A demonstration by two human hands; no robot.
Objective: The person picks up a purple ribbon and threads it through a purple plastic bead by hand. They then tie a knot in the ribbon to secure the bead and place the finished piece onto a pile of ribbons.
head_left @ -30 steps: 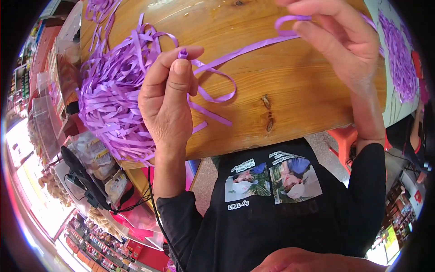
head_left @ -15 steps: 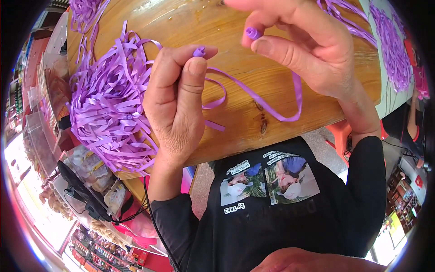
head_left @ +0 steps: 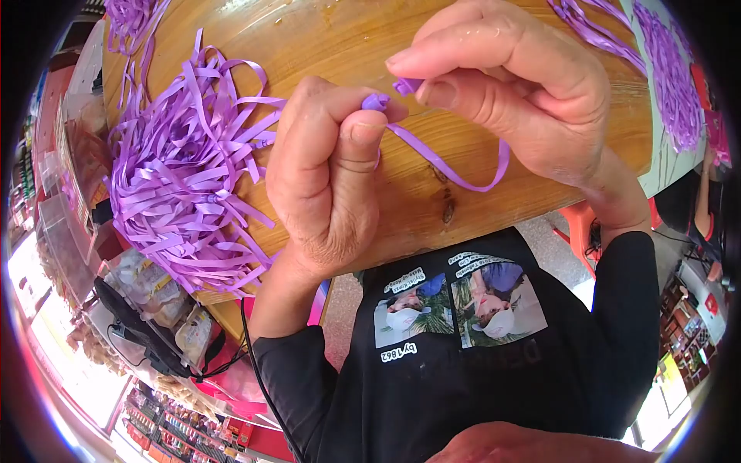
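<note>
Between the thumb and curled forefinger of my left hand sits a small roll of purple ribbon. My right hand pinches another purple ribbon roll between thumb and fingertips. The two rolls are close together but apart. A flat length of purple ribbon loops beneath both hands, running from behind the left fingers up behind the right palm. Left of my left hand lies a big tangled heap of cut purple ribbons.
The wooden table carries more purple ribbons at its far left. Others hang over a white surface on the right, with an orange stool below. A black cable runs beside my left forearm. Clear plastic containers stand at left.
My left hand has moved right with its roll, and my right hand has turned and dropped slightly. The two rolls are now much nearer each other. The ribbon loop has shifted a little.
</note>
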